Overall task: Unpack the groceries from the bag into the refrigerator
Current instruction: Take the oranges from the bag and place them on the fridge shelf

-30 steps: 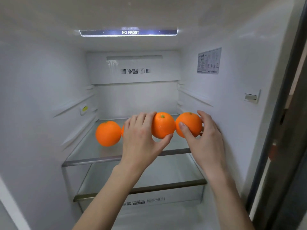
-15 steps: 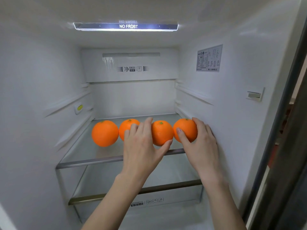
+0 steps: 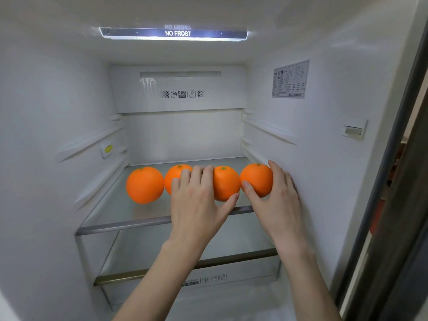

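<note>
Inside the open fridge (image 3: 58, 112) now, and four oranges sit in a row across the upper glass shelf (image 3: 120, 214). The first orange (image 3: 144, 185) on the far left sits alone, free of both hands, just touching the second orange (image 3: 175, 176) beside it. The left hand (image 3: 196, 202) reaches in over the shelf's front rail, its fingers laid across the front of the second orange and hiding a good part of it, while the thumb hooks round the lower right of the third orange (image 3: 225, 183); fingers on one side, thumb on the other, so that hand holds the third orange. Over on the right, the right hand (image 3: 275, 200) cups the fourth orange (image 3: 256, 179), thumb pressed on its front lower left and fingers curled round its far side, close against the fridge's right wall. Third and fourth oranges sit just beside each other. Green stem ends face up on all four. Below, a second shelf (image 3: 243, 254) shows, and under it a drawer (image 3: 245, 273) with small icons on its front. Overhead, a lit strip (image 3: 173, 33) reads NO FROST, and a printed label (image 3: 290, 79) is stuck on the right wall.
</note>
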`<control>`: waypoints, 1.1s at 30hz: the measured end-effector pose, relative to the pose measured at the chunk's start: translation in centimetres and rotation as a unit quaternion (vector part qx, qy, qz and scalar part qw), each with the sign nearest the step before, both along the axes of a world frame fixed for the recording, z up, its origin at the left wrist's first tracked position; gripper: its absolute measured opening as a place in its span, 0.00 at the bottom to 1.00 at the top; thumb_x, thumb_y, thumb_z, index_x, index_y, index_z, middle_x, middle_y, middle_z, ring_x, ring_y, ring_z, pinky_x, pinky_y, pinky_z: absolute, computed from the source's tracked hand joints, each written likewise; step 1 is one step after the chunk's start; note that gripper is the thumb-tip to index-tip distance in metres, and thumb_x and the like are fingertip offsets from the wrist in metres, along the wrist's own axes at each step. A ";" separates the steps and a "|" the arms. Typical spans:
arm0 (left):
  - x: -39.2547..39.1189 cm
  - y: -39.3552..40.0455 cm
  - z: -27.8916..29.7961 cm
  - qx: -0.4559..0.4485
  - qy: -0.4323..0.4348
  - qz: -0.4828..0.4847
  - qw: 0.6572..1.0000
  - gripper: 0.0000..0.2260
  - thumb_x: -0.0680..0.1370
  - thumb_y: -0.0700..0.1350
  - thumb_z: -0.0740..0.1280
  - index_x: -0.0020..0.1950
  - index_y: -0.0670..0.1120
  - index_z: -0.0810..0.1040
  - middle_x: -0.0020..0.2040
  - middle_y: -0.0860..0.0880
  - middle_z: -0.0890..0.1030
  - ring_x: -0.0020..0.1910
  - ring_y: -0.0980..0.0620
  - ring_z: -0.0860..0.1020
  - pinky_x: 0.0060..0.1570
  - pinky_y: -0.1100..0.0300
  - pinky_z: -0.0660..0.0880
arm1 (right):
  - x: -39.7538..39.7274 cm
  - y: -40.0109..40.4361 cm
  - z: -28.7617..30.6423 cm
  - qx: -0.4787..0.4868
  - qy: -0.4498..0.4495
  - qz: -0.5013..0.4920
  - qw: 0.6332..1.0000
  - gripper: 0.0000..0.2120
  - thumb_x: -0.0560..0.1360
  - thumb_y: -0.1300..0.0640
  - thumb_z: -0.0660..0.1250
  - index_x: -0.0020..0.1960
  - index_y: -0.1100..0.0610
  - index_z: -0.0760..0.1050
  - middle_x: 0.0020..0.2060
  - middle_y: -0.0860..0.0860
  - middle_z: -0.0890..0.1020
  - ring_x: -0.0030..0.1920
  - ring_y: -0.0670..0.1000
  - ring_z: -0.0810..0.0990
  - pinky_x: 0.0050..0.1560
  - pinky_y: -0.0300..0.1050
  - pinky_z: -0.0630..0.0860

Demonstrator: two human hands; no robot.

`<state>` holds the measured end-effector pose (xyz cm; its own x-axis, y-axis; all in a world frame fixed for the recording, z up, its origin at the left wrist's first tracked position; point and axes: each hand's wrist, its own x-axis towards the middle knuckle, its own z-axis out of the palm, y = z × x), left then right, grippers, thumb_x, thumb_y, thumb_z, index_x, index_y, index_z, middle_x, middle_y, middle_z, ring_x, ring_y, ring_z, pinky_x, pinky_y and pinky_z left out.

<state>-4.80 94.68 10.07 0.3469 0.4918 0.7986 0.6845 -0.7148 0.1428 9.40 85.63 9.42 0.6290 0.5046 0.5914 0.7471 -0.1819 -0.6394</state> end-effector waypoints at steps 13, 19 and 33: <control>-5.2 -2.6 -0.7 0.002 -0.035 -0.048 0.998 0.28 0.77 0.65 0.65 0.69 0.47 0.76 0.60 0.49 0.80 0.58 0.48 0.76 0.54 0.53 0.69 | -3.9 -4.5 0.6 -0.015 -0.085 -0.055 0.995 0.34 0.78 0.37 0.65 0.79 0.50 0.62 0.71 0.50 0.73 0.66 0.54 0.77 0.52 0.42 0.72; -9.4 -4.1 -2.6 -0.028 -0.042 -0.128 0.991 0.27 0.77 0.62 0.66 0.70 0.46 0.77 0.61 0.48 0.81 0.62 0.47 0.77 0.62 0.53 0.70 | -8.7 -7.8 -0.5 -0.025 -0.071 -0.068 0.995 0.32 0.79 0.35 0.61 0.79 0.44 0.60 0.73 0.43 0.70 0.72 0.46 0.71 0.62 0.42 0.70; -12.4 -12.7 -8.8 -0.113 0.002 -0.326 0.938 0.27 0.79 0.61 0.64 0.71 0.45 0.76 0.65 0.49 0.78 0.66 0.47 0.76 0.68 0.44 0.74 | -18.9 -20.9 -5.6 -0.153 -0.147 -0.224 0.951 0.31 0.80 0.34 0.58 0.78 0.49 0.66 0.75 0.46 0.72 0.74 0.49 0.71 0.72 0.47 0.69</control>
<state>-17.24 82.01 1.25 0.6363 0.3306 0.6971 0.1127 -0.9337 0.3399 -9.48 64.76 3.78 0.6516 0.4012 0.6437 0.6887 -0.6685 -0.2805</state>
